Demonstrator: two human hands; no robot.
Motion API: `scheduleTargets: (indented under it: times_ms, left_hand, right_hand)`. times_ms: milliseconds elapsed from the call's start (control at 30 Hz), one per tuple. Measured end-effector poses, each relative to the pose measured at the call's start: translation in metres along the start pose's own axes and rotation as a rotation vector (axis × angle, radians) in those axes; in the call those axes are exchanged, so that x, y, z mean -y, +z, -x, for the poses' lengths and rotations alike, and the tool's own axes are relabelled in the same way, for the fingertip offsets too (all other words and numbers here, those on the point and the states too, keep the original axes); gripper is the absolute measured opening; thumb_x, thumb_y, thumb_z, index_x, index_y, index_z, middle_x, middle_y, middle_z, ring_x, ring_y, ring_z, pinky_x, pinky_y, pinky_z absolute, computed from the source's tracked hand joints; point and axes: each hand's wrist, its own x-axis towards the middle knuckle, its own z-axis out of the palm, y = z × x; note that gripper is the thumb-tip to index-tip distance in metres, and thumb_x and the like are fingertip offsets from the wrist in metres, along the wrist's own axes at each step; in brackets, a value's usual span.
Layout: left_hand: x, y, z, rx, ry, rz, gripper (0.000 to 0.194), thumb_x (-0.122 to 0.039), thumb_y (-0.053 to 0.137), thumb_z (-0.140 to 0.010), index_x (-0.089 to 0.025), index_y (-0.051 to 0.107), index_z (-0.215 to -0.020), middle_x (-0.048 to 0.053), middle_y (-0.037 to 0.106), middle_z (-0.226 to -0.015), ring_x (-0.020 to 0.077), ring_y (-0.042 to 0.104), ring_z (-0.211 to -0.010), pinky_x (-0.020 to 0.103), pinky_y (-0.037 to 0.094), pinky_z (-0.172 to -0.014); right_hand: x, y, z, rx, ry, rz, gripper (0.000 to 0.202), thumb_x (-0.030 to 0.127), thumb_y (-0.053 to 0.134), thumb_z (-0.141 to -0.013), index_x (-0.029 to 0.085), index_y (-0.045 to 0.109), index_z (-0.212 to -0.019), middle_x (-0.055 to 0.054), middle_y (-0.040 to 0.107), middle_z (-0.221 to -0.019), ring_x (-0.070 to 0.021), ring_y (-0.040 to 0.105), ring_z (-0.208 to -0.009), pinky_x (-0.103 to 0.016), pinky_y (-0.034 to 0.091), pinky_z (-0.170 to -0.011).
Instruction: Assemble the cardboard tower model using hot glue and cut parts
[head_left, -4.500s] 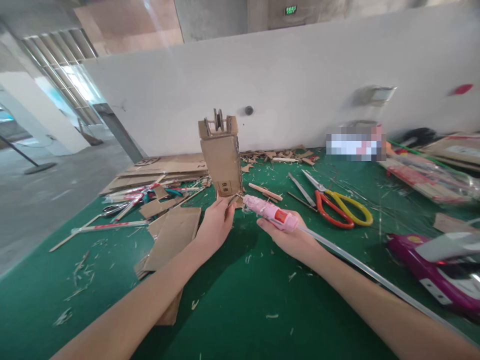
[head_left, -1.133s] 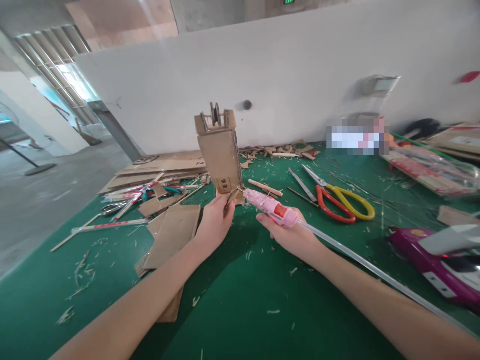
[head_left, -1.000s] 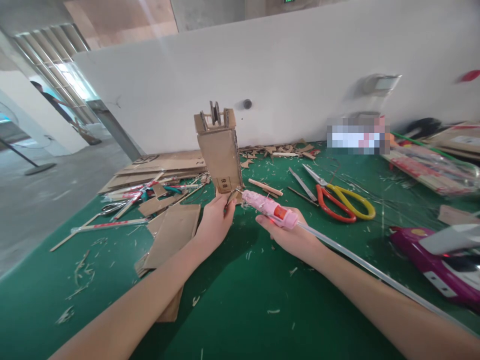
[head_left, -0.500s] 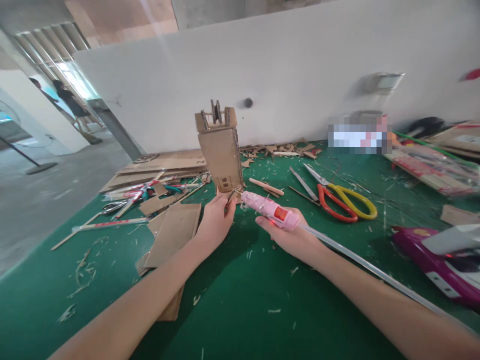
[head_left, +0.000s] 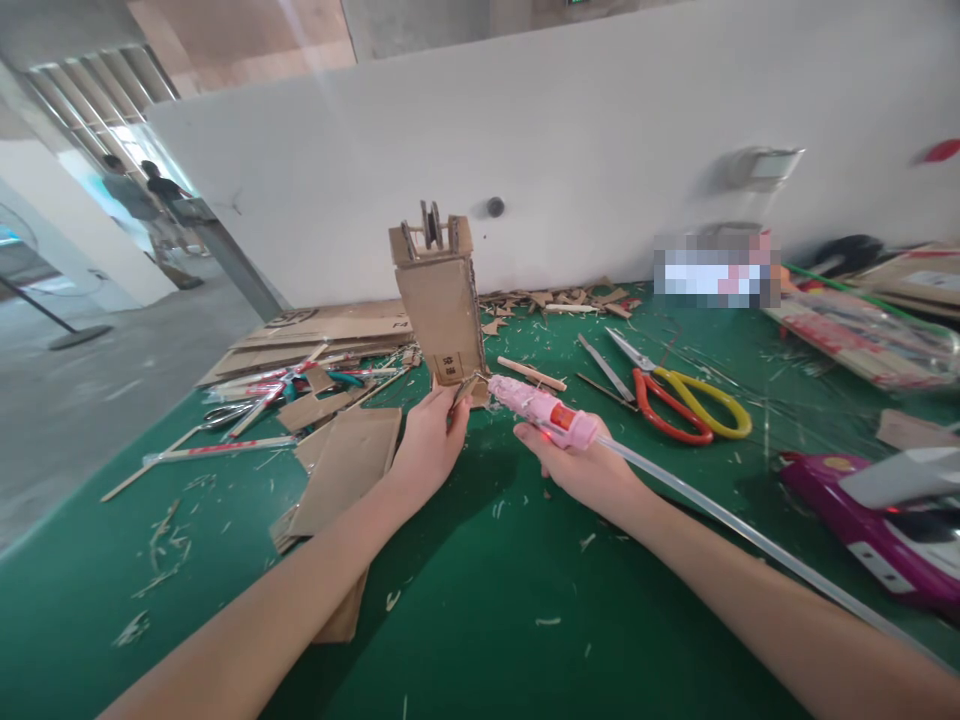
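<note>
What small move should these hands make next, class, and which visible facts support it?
Probably the right hand should ease the pink glue gun back slightly while the left hand holds steady. The gun's tip sits very close to the left fingers, which pinch a small piece at the foot of the cardboard tower.

2 distant people (head_left: 163, 188), white wall (head_left: 585, 150)

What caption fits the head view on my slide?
Right hand points a pink glue gun at a small piece in the left hand, beside a cardboard tower on a green table.
</note>
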Motion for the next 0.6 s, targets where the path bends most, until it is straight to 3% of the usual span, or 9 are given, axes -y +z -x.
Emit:
scheduleTargets:
  times_ms: [600]
  left_hand:
    - [0.0025, 0.0023, 0.0007, -0.017, -0.023, -0.027, 0.014, -0.019, 0.048, -0.091, -0.015, 0.057, -0.082, 0.005, 0.061, -0.075, 0.0157, 0.060, -0.068, 0.025, 0.045, -0.063]
  right_hand:
    - [-0.0071, -0.0002, -0.0042, -0.041, -0.006, 0.025, 0.041, 0.058, 0.057, -0.077, 0.020, 0.052, -0.062, 0.003, 0.052, -0.048, -0.0110, 0.052, -0.041, -0.021, 0.040, -0.039]
